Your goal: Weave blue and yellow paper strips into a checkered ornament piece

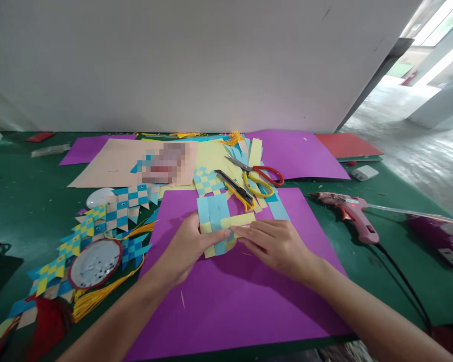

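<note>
A small woven piece of light blue and yellow paper strips (213,213) is held above a purple sheet (241,306). My left hand (191,241) grips its left and lower part, the thumb lying across the weave. On the right, my right hand (274,244) pinches a yellow strip that sticks out of the piece. Just beyond the weave lie a yellow box cutter (236,191) and scissors with red and yellow handles (258,178). A blue and yellow checked woven piece (208,182) rests behind the held one.
A pink glue gun (349,211) with a cord lies at the right, near a white adapter (364,173). Woven paper fish (117,213), a round dish (95,264) and yellow tassels (94,301) cover the left. Coloured sheets (294,153) lie along the wall.
</note>
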The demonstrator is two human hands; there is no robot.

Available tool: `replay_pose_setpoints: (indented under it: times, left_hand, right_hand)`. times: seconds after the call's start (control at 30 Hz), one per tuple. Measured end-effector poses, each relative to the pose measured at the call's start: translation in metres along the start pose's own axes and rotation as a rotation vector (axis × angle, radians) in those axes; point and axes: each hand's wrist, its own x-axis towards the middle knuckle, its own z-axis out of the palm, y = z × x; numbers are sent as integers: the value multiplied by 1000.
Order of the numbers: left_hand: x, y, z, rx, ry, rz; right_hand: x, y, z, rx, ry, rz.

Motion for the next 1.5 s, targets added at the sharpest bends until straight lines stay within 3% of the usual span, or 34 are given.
replay_pose_setpoints:
  times: [0.3, 0.53, 0.6, 0.67, 0.73, 0.83, 0.93, 1.07, 1.17, 1.3, 1.33, 1.4, 1.5]
  left_hand:
    - [1, 0, 0, -26, -31, -3]
    - [4, -6, -3, -4, -41, 44]
    - [6, -5, -4, -36, -17, 66]
    - [8, -4, -5, -61, 1, 98]
    - [8, -2, -6, -69, 26, 122]
    - [8, -1, -6, -69, 71, 135]
    - [9, -2, -7, -58, 127, 157]
    - [9, -1, -8, -20, 202, 201]
    - [9, -1, -7, 19, 224, 217]
    - [8, -1, -7, 70, 224, 254]
    - [8, -1, -7, 89, 226, 261]
    - [6, -1, -6, 120, 205, 266]
    - [3, 0, -3, 141, 96, 264]
  right_hand:
    - [0, -2, -3, -102, 38, -100]
    - [0, -2, -7, -10, 45, -170]
    - [-2, -4, -9, 109, 40, -116]
    - [-2, -5, -12, 254, 66, 59]
    - [0, -3, -18, 394, 173, 325]
    - [5, 9, -31, 669, 516, 633]
    - [6, 29, -52, 949, 792, 694]
    - [-7, 61, -86, 930, 985, 710]
    - [-15, 74, -95, 893, 995, 772]
    - [-8, 67, -73, 925, 905, 853]
    - [-4, 62, -65, 871, 838, 866]
    - [2, 51, -49, 636, 551, 857]
    - [7, 34, -31, 423, 235, 738]
